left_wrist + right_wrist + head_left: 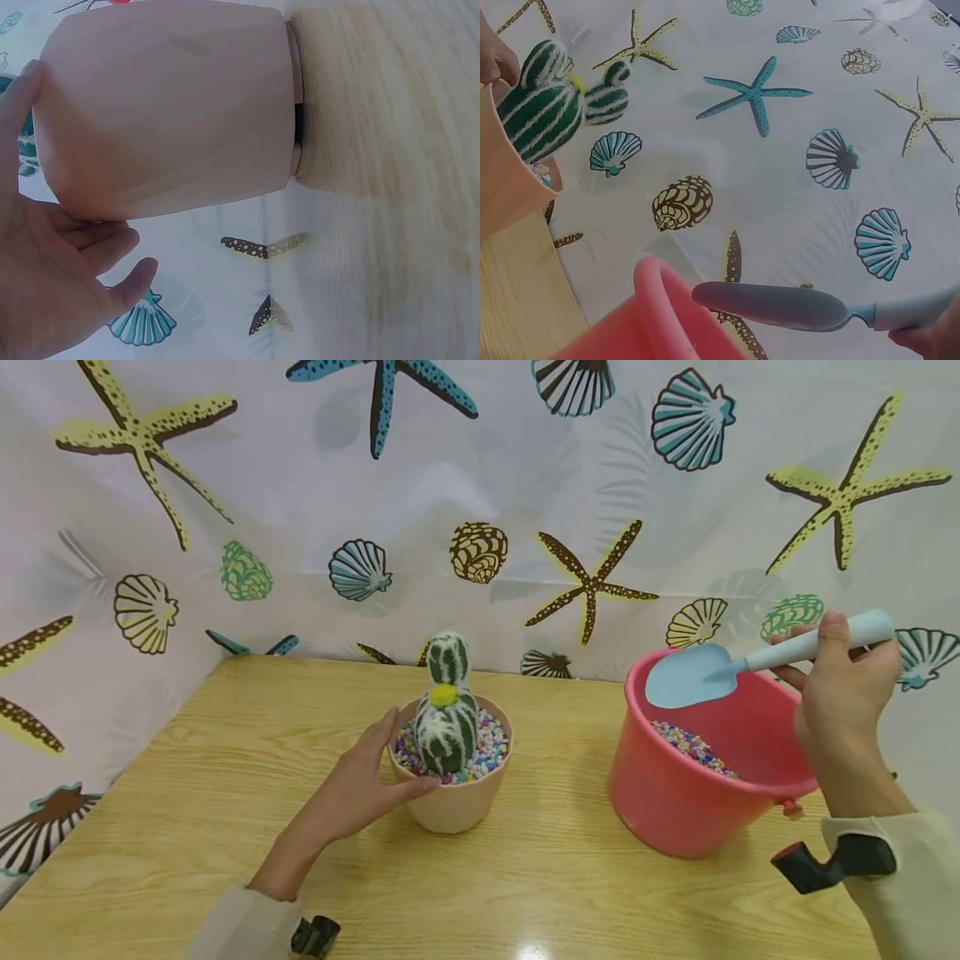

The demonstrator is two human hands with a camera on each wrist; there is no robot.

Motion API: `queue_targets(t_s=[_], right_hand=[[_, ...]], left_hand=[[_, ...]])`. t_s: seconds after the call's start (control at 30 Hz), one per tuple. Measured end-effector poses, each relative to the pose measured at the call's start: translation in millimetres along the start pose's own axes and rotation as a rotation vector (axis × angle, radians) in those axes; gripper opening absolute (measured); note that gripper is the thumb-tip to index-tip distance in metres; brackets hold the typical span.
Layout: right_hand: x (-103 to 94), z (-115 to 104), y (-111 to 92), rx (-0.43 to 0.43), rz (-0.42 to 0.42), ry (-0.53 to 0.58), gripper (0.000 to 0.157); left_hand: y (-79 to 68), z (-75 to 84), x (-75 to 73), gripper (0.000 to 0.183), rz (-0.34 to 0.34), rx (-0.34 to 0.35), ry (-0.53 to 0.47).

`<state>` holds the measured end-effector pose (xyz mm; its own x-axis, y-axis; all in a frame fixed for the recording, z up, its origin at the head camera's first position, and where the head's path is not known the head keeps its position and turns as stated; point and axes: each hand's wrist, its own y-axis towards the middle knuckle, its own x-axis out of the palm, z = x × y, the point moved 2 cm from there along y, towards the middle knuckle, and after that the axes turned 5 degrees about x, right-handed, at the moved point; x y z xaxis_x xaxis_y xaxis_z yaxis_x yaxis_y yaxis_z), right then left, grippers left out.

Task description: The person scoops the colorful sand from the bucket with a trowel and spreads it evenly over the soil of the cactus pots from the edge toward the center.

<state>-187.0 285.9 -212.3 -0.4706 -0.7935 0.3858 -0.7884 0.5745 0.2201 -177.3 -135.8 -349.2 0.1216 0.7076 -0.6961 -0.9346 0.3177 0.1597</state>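
Note:
A potted cactus (446, 739) with a yellow flower stands among colourful pebbles (491, 747) in a pale peach flowerpot (456, 810) on the table. My left hand (360, 785) holds this pot at its left side, thumb along the front rim and fingers toward the back. In the left wrist view, the pot's wall (172, 112) fills much of the picture. My right hand (847, 693) grips the handle of a light blue trowel (693, 677), its blade over the near-left rim of a pink bucket (675, 802). Inside the bucket lie more coloured pebbles (693, 750).
Both containers stand on a wooden table (555, 877), the bucket to the right of the pot. Behind them hangs a white cloth (300, 485) printed with starfish and shells. A small knob (792, 808) sticks out from the bucket's right side.

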Motion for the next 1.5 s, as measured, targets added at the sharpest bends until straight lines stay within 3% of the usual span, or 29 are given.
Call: queue_targets(t_s=[0.13, 0.37, 0.53, 0.73, 0.87, 1.0, 1.13, 1.37, 1.5], right_hand=[[-6.8, 3.1, 3.2, -0.006, 0.013, -0.058, 0.022], [-21.6, 18.0, 12.1, 0.109, 0.022, -0.061, 0.023], [-28.2, 29.3, 17.6, 0.160, 0.023, -0.214, 0.017], [-31.7, 39.8, 19.7, 0.182, -0.066, -0.402, 0.012], [-34.1, 42.5, 21.1, 0.155, -0.209, -0.598, 0.010], [-34.4, 41.3, 23.8, 0.089, -0.330, -0.860, 0.033], [-38.2, 38.8, 27.2, 0.076, -0.296, -1.071, 0.054], [-51.3, 39.4, 35.3, 0.126, -0.213, -1.129, 0.060], [-60.9, 41.9, 39.3, 0.152, -0.215, -1.160, 0.066]], left_hand=[[0.0, -0.4, -0.9, 0.107, 0.002, -0.005, 0.001], [-0.1, -1.3, -2.4, 0.107, -0.002, -0.001, 0.003], [0.6, -2.8, -2.0, 0.106, -0.011, -0.005, -0.001], [2.1, -5.3, -0.4, 0.106, -0.008, 0.006, -0.004], [2.1, -5.0, -0.5, 0.106, -0.009, 0.007, -0.003], [0.8, -4.2, -2.9, 0.105, -0.005, 0.005, -0.003], [1.1, -4.4, -5.2, 0.105, -0.006, 0.013, 0.004], [3.3, -8.0, -4.6, 0.105, -0.008, 0.020, 0.010], [3.5, -9.1, -3.9, 0.105, -0.005, 0.032, 0.019]])
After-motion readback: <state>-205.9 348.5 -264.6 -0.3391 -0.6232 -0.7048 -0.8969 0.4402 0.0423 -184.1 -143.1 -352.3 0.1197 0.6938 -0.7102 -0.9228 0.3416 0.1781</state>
